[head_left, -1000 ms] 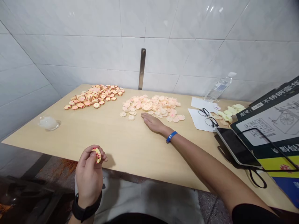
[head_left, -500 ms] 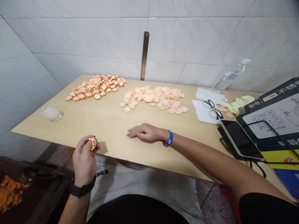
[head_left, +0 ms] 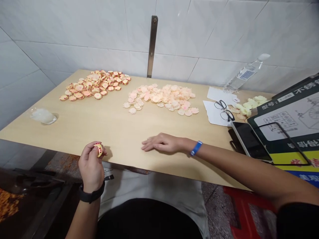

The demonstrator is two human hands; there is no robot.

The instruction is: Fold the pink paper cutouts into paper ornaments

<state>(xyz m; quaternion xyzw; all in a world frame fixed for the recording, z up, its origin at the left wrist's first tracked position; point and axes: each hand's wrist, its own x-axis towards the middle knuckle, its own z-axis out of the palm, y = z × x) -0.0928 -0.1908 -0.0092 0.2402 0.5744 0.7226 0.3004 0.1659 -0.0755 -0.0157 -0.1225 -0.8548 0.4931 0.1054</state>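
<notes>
Between the thumb and fingers of my left hand is a small scalloped disc, pale yellow with red marks, held up at the table's front edge. My right hand lies on the wooden table with fingers stretched out and nothing held. Beyond it spreads a pile of pale pink scalloped discs. At the back left is a heap of red-edged scalloped pieces that look thicker, like the one I hold. A clear cup with whitish contents stands near the left edge.
On the right are glasses on white paper, a tilted-looking water bottle, pale green pieces, a phone and a printed box. A metal strip is fixed to the tiled wall. A red stool stands below.
The view has shifted, so the table's things sit higher in the picture. My right hand has slid slightly to the right; my left hand keeps its hold on the scalloped disc.
</notes>
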